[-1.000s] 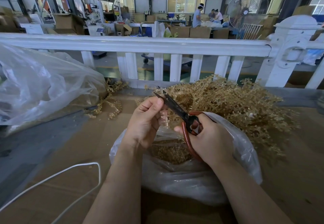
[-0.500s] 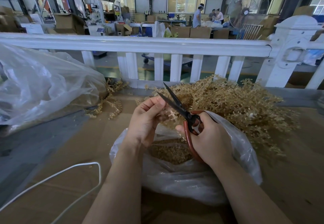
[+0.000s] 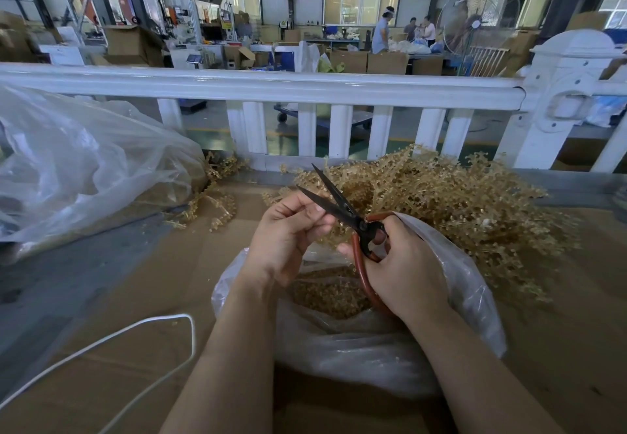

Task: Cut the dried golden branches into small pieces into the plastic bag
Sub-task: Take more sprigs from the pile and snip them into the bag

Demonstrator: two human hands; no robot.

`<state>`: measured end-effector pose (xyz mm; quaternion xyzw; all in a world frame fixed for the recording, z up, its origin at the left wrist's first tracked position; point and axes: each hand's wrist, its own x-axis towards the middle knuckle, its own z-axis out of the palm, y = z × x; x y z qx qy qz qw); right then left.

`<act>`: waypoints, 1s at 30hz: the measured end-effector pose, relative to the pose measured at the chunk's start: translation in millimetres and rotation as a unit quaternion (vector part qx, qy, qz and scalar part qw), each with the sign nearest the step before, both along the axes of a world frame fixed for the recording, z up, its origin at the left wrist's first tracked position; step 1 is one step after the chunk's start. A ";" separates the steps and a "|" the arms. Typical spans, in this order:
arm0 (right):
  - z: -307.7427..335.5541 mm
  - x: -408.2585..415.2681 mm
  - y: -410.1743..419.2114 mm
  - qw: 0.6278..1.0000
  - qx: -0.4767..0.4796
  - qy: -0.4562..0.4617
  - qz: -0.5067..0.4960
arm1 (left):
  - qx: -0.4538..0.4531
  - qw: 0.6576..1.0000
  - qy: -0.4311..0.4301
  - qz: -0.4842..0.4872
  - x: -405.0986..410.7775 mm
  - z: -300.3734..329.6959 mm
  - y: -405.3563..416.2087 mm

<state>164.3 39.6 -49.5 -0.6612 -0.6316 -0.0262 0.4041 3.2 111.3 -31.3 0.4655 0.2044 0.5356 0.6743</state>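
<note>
My right hand [image 3: 403, 264] grips the red-handled scissors [image 3: 342, 209]; their black blades are spread apart and point up and to the left. My left hand [image 3: 288, 233] pinches a small golden sprig [image 3: 327, 235] beside the lower blade, right over the mouth of the clear plastic bag [image 3: 383, 342]. Cut golden bits [image 3: 329, 294] lie inside the bag. A big pile of dried golden branches [image 3: 451, 203] lies behind and to the right of the bag.
A white railing [image 3: 271, 87] runs across the back of the cardboard-covered table [image 3: 576, 332]. A large crumpled clear bag [image 3: 78, 165] sits at the left with loose golden sprigs [image 3: 213, 206] beside it. A white cord [image 3: 112, 338] loops at the lower left.
The scissor blades were nearly together a second ago and have spread wide. My left hand has stayed at the blades, holding the sprig.
</note>
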 end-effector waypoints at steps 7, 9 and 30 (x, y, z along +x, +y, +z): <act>0.7 -0.7 -2.0 0.999 0.033 -0.028 -0.013 | -0.017 1.000 0.001 -0.001 0.4 1.1 -1.7; 2.4 -2.1 -3.6 0.999 0.044 -0.026 -0.012 | -0.018 1.000 -0.001 -0.004 0.3 1.8 -1.9; 1.4 -1.4 -4.0 0.997 0.065 -0.033 -0.002 | -0.009 1.000 -0.005 -0.029 -0.8 -1.1 1.5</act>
